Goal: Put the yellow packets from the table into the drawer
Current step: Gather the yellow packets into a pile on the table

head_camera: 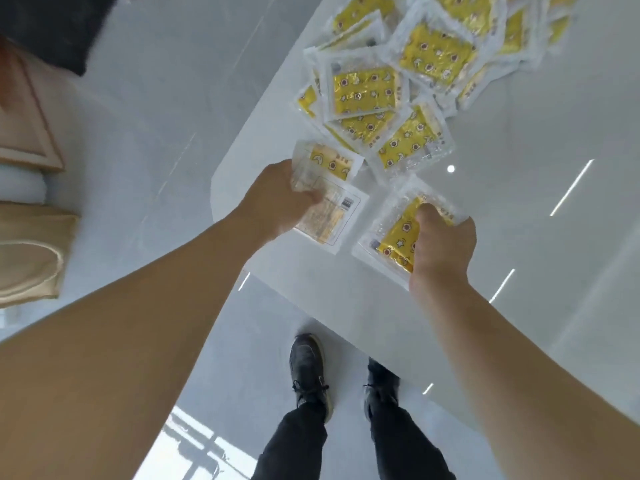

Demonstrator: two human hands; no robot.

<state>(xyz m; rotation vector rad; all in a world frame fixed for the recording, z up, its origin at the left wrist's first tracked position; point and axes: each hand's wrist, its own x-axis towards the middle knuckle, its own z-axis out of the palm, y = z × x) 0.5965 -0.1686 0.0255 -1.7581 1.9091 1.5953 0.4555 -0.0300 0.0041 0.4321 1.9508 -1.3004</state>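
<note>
Several yellow packets [412, 81] in clear wrappers lie heaped on the white table [519, 209], toward its far side. My left hand [280, 199] grips two packets at the table's left corner: one face up [329, 161] and one turned label side up [332, 220]. My right hand [440, 247] grips another yellow packet [394, 237] near the front edge, thumb pressed on top of it. No drawer shows clearly in this view.
The glossy table's corner [221, 178] juts over a pale tiled floor [156, 133]. Beige furniture [27, 202] stands at the far left. My two dark shoes [308, 372] stand just under the table's front edge.
</note>
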